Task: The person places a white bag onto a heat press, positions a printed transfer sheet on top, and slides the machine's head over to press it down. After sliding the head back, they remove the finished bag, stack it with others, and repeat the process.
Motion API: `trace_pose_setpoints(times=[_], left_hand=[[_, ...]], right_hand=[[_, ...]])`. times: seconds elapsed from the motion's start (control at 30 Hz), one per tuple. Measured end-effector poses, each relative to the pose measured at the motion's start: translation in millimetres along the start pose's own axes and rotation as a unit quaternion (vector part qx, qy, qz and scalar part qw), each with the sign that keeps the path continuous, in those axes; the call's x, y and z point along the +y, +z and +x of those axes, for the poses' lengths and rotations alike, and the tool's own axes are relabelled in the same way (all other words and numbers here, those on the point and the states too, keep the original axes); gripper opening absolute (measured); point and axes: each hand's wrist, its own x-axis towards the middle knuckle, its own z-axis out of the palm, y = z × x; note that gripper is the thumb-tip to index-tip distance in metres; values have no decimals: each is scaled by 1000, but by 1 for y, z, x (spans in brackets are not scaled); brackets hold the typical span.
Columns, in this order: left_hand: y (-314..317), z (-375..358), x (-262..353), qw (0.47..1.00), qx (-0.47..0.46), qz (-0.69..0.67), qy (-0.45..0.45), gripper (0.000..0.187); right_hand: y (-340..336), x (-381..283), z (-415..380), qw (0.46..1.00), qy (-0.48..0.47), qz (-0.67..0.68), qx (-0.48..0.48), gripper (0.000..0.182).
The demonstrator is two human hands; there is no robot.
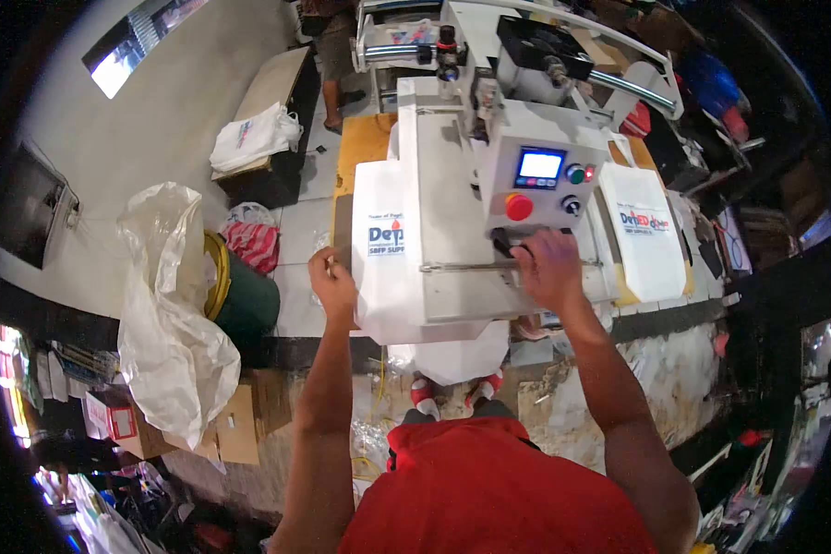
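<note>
In the head view, my right hand point(552, 270) is closed round the black handle point(505, 242) at the front of a white heat press point(466, 294). Its control box point(543, 138) has a lit screen, a red button and knobs. A white printed bag point(385, 198) sticks out on the press's left side, with blue lettering showing and the rest hidden under the press head. Beside that bag's left edge is my left hand point(334, 284), its fingers curled and pinched together; whether anything is between them I cannot make out.
Another printed white bag point(644, 245) lies at the right of the press. Folded white bags point(254, 138) rest on a dark bench at the back left. A green bin point(249, 300) and a large translucent plastic bag point(166, 305) stand left. Someone's leg point(333, 69) shows behind.
</note>
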Motion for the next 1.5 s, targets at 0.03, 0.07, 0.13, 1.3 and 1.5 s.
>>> trace_pose_setpoints(times=[0.03, 0.07, 0.13, 1.3, 1.5], left_hand=[[-8, -2, -6, 1000, 2, 3, -2, 29], [-20, -5, -18, 1000, 18, 5, -15, 30], [-42, -16, -37, 997, 56, 13, -51, 31], [-228, -818, 275, 650, -91, 221, -721, 20], [-218, -873, 229, 775, -282, 271, -496, 17]], right_hand=[[3, -10, 5, 1000, -6, 15, -2, 21], [3, -20, 8, 1000, -12, 18, -20, 19], [12, -30, 11, 999, -22, 44, -17, 20], [395, 134, -372, 820, 333, -23, -464, 53], [322, 156, -377, 780, 425, 279, -365, 42]])
